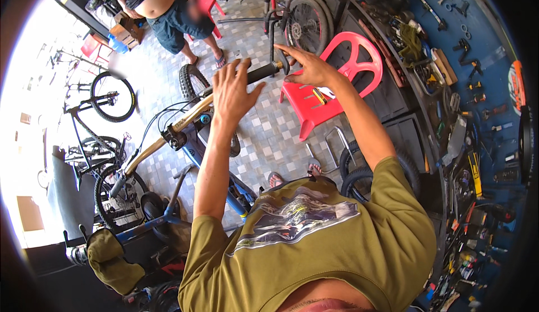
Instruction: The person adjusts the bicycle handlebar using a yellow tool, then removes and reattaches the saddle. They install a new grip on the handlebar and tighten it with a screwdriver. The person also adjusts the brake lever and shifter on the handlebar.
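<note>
Reaching over the gold handlebar (191, 115), the left hand (231, 92) had its fingers spread near the black grip (261, 74) (I could not tell whether it touched). The right hand (311, 69) was open at the grip's outer end, thumb apart from the fingers; contact there was unclear too. The handlebar slanted across a blue bicycle frame (192, 151), left of a red chair (332, 109).

Left hand (232, 94) palm down, fingers spread; right hand (310, 69) angled leftward, thumb apart.
</note>
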`<action>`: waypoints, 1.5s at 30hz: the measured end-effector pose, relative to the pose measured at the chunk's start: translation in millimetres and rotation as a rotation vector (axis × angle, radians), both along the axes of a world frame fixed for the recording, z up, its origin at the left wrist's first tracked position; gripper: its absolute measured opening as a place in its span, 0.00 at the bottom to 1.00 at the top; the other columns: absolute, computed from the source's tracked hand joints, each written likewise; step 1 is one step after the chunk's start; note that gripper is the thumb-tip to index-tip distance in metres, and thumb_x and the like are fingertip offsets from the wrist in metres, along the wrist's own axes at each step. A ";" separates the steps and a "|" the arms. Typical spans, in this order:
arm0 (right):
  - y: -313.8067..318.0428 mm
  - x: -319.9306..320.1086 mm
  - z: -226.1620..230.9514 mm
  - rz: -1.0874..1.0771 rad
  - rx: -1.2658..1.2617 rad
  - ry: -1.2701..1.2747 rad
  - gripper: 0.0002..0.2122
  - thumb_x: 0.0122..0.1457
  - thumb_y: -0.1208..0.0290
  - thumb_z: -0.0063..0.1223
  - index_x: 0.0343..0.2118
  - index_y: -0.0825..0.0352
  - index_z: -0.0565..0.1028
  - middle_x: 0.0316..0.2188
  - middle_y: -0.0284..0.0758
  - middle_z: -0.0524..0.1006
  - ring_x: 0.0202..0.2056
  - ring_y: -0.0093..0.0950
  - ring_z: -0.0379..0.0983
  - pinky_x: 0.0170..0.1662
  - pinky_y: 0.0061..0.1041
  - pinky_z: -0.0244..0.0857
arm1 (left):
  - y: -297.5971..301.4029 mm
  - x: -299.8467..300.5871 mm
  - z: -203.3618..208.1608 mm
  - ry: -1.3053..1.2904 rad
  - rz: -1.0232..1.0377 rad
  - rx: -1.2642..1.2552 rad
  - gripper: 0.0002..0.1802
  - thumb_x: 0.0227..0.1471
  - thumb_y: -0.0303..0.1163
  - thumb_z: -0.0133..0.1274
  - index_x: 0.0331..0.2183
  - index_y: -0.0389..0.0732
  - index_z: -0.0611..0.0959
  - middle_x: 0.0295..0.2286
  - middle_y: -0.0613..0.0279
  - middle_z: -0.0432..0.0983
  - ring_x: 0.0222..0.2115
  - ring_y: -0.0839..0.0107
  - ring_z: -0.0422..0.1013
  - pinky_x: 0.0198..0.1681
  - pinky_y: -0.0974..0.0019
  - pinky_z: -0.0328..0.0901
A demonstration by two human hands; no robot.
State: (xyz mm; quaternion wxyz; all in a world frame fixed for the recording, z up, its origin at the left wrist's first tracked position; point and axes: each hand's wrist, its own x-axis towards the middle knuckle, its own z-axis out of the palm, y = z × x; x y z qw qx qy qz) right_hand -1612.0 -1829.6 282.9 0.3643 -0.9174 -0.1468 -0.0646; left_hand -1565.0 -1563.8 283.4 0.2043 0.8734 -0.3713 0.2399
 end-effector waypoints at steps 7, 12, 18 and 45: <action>7.6 -35.5 -22.3 -0.200 -0.035 -0.013 0.51 0.52 0.62 0.73 0.75 0.56 0.49 0.62 0.49 0.69 0.53 0.40 0.74 0.59 0.38 0.68 | -46.2 15.8 17.2 0.388 -0.077 0.139 0.48 0.45 0.63 0.67 0.59 0.45 0.73 0.35 0.54 0.86 0.40 0.53 0.82 0.41 0.52 0.74; -16.4 -103.8 -86.0 -0.352 0.216 0.288 0.49 0.55 0.57 0.70 0.74 0.61 0.49 0.60 0.51 0.72 0.51 0.40 0.76 0.58 0.36 0.68 | -48.0 19.5 22.2 0.464 -0.112 0.163 0.42 0.46 0.63 0.66 0.56 0.49 0.76 0.34 0.52 0.86 0.37 0.50 0.82 0.39 0.50 0.74; -59.4 -186.9 -126.4 -0.576 0.011 0.606 0.45 0.53 0.56 0.69 0.71 0.65 0.58 0.56 0.51 0.75 0.46 0.41 0.79 0.53 0.36 0.71 | -51.2 14.0 35.3 0.551 -0.078 0.138 0.46 0.45 0.63 0.67 0.61 0.55 0.72 0.33 0.54 0.85 0.37 0.50 0.82 0.38 0.51 0.74; -526.1 -225.7 -110.5 -1.590 -0.469 0.509 0.12 0.62 0.60 0.60 0.47 0.53 0.84 0.50 0.36 0.82 0.52 0.42 0.78 0.52 0.44 0.74 | -61.9 25.0 25.9 0.805 -0.101 -0.030 0.42 0.41 0.30 0.71 0.59 0.41 0.72 0.40 0.56 0.78 0.40 0.65 0.77 0.43 0.61 0.72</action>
